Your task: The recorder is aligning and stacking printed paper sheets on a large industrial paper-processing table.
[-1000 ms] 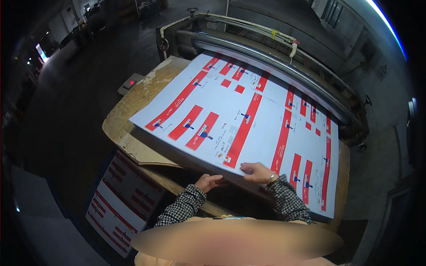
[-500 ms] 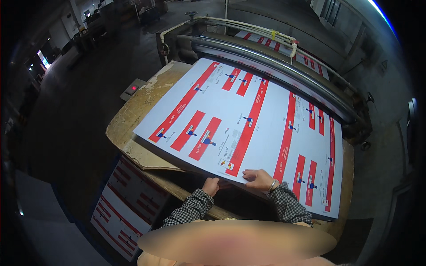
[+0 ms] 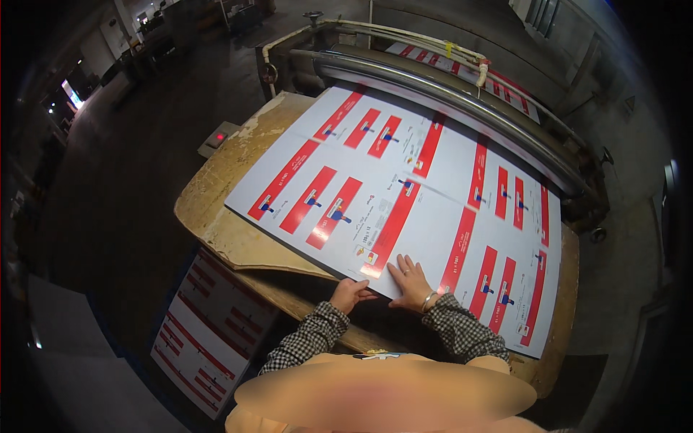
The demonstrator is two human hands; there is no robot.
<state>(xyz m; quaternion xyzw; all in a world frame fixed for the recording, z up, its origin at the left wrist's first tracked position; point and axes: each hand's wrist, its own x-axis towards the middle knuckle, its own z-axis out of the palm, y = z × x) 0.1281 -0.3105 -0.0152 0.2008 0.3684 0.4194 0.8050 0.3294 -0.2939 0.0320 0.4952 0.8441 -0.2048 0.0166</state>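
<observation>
The right hand is resting palm down, fingers wide apart, on a large white printed sheet with red bands. Just beside it at 9 o'clock, the left hand is touching the sheet's near edge; its fingers are partly hidden, so I cannot tell whether they are gripping. A silver-coloured bracelet is circling the right wrist. From the hands, the sheet is stretching from 10 o'clock round to 4, above a worn tan wooden table. At 1 o'clock, a second white, red-banded sheet is reaching a long, shiny metal roller.
</observation>
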